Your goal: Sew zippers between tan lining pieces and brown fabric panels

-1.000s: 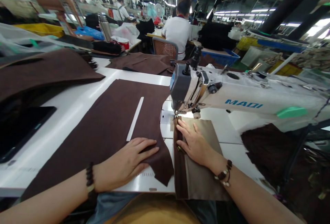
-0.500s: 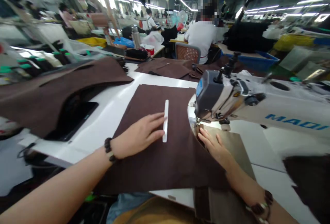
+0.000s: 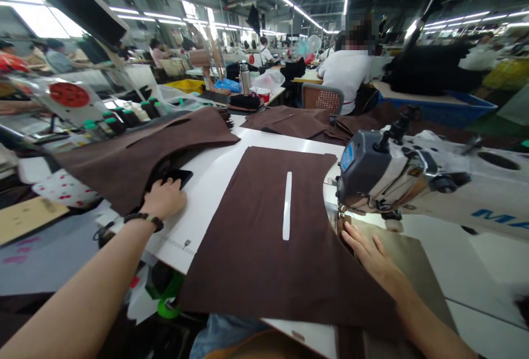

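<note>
My left hand (image 3: 164,200) lies over a black phone (image 3: 182,176) on the white table, its fingers a little bent and slightly apart. Most of the phone is hidden by the hand and a draped brown panel. My right hand (image 3: 372,254), fingers stretched out, presses the edge of a large brown fabric panel (image 3: 256,271) close to the presser foot (image 3: 341,215) of the sewing machine (image 3: 363,166). On that panel rests a narrow white strip (image 3: 287,205), with no hand touching it. A beige piece (image 3: 413,260) lies under and beside my right hand.
A stack of brown pieces (image 3: 165,144) drapes over the table's left side. More brown pieces (image 3: 293,122) lie along the back edge. Thread cones (image 3: 119,119) stand at left. Ahead, a person in a white shirt (image 3: 345,75) sits near a blue bin (image 3: 467,108).
My left hand has left the white strip and moved left onto the phone. My right hand stays beside the presser foot. The view has swung left.
</note>
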